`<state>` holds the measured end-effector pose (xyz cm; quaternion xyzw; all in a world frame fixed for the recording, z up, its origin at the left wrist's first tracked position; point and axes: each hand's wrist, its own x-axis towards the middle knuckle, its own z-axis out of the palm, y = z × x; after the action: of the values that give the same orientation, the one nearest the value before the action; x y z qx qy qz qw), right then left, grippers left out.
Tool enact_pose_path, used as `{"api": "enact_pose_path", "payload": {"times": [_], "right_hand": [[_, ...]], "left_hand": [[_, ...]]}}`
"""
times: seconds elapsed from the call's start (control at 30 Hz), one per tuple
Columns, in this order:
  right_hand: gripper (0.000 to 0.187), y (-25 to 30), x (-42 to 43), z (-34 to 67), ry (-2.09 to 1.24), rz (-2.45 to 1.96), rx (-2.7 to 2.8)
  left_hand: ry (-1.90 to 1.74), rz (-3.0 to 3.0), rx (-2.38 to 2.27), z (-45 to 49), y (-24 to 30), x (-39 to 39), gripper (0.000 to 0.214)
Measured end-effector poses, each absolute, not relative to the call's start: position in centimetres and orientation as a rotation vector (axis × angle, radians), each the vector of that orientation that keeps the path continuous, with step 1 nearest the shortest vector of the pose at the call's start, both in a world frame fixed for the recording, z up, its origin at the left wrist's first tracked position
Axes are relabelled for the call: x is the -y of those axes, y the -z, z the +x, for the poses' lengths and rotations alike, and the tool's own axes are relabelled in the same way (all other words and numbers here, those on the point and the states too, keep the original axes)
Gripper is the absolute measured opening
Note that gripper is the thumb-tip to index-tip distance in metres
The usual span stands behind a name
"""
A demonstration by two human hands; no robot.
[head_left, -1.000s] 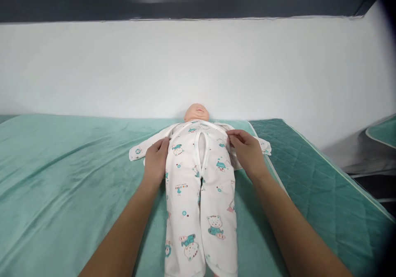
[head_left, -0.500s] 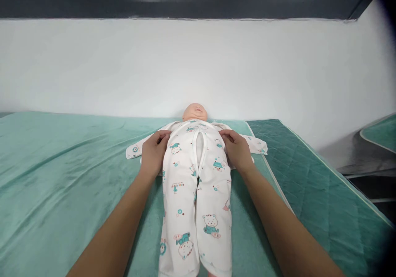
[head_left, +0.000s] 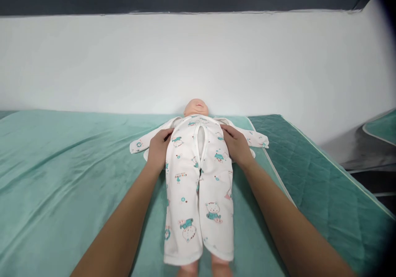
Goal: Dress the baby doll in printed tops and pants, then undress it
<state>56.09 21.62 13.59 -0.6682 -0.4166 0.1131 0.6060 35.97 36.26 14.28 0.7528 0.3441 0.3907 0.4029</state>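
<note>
Head view: printed trousers point(head_left: 213, 186) between curled hands point(head_left: 158, 149) point(head_left: 237, 146), both against the fabric, grip unclear.

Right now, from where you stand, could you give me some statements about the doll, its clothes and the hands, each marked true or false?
1. The doll's head lies toward the white wall. True.
2. The left hand and right hand are at opposite sides of the patterned pants. True.
3. Everything lies on red cloth. False: the cloth under the doll is green.
4. Both arms are folded over the chest. False: the sleeves spread outward.
5. The pants hide the legs entirely. False: bare lower legs show below the hems.
</note>
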Motion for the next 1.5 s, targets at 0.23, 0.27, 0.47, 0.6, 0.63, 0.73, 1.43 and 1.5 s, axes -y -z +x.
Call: {"api": "enact_pose_path", "payload": {"times": [0.23,0.27,0.47,0.6,0.63,0.73,1.43,1.5], "right_hand": [[0.040,-11.7,-17.6,53.1,-0.190,-1.615,0.966],[0.039,-11.3,-16.5,52.5,-0.188,-1.666,0.993],[0.029,-10.2,-7.9,47.4,-0.083,-1.812,1.187],[0.023,-10.2,-3.2,42.7,-0.115,-1.759,1.214],[0.023,-10.3,-2.5,41.8,-0.133,-1.767,1.224],[0.029,-10.7,-1.8,40.0,-0.134,-1.868,1.261],[0.011,-14.5,1.0,39.6,-0.254,-1.943,1.369],[0.010,-13.2,0.7,39.4,-0.263,-2.036,1.347]], "left_hand": [[-0.974,2.116,-0.798,33.1,-13.5,-32.2,0.040],[-0.930,2.195,-0.811,32.3,-13.2,-31.4,0.039],[-0.776,2.559,-0.749,28.2,-11.9,-27.5,0.029],[-0.847,2.450,-0.783,26.3,-11.6,-25.5,0.025],[-0.857,2.381,-0.787,25.7,-11.5,-24.8,0.023],[-0.866,2.174,-0.746,23.7,-11.3,-22.0,0.022],[-0.737,2.195,-0.595,17.6,-12.8,-14.9,0.019],[-0.685,2.216,-0.608,17.6,-11.8,-15.1,0.022]]}}
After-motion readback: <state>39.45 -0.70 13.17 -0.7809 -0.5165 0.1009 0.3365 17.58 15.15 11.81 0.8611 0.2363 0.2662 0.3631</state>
